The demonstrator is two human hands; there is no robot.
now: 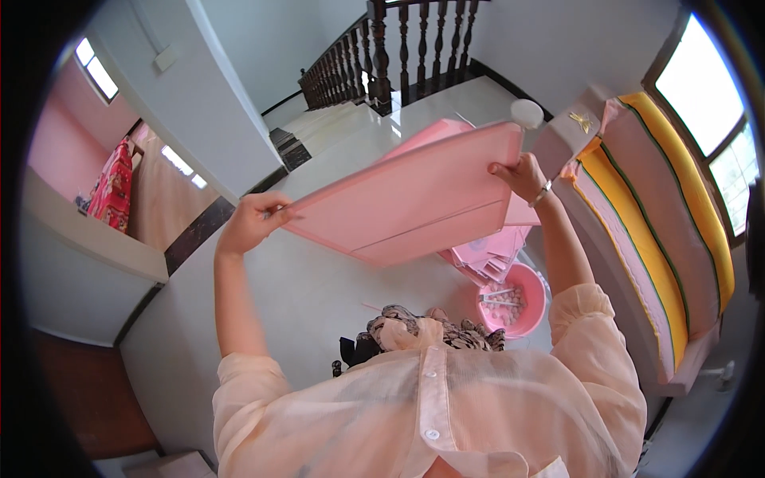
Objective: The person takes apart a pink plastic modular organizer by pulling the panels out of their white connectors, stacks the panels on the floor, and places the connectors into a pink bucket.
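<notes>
I hold up a large flat pink panel [406,187] in front of me, tilted so its right end is higher. A thin seam runs along its lower part. My left hand [253,223] pinches its left corner, with the thumb and fingers closed. At the other end my right hand [522,177] grips the right edge, thumb on the near face. Behind the panel, part of another pink sheet [430,137] shows, mostly hidden. Below the right hand lie several smaller pink pieces [488,253] on the floor.
A pink bucket [535,301] with small pale pieces stands near my right side. A sofa [653,215] with a striped cover lines the right wall. Ahead are a dark wooden railing [381,60] and stairs [323,127]. A doorway opens at left onto a wooden floor [171,191].
</notes>
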